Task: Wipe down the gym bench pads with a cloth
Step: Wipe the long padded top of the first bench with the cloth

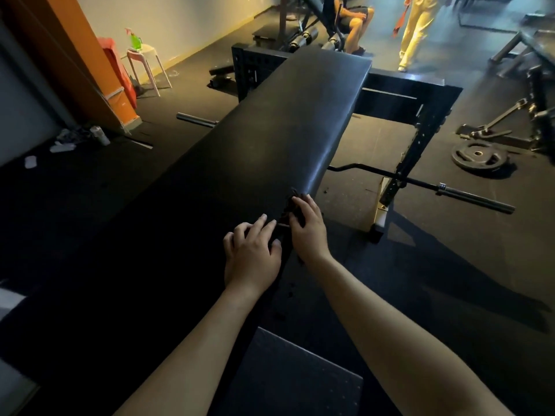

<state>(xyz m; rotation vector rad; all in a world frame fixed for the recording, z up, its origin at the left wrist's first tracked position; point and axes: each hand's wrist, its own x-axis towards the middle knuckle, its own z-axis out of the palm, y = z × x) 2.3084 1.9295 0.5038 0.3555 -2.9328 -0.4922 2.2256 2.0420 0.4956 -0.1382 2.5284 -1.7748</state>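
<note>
A long black bench pad runs away from me toward the upper right. A dark cloth lies bunched on the pad's near right edge, mostly hidden between my hands. My right hand curls its fingers over the cloth at the edge. Just to its left, my left hand rests on the pad, fingers bent, with its fingertips and thumb touching the cloth's near end. A second dark pad sits below, near my forearms.
A barbell lies on the floor to the right, with a weight plate and black rack frame beyond. A green spray bottle stands on a pink stool at far left. Two people are at the back.
</note>
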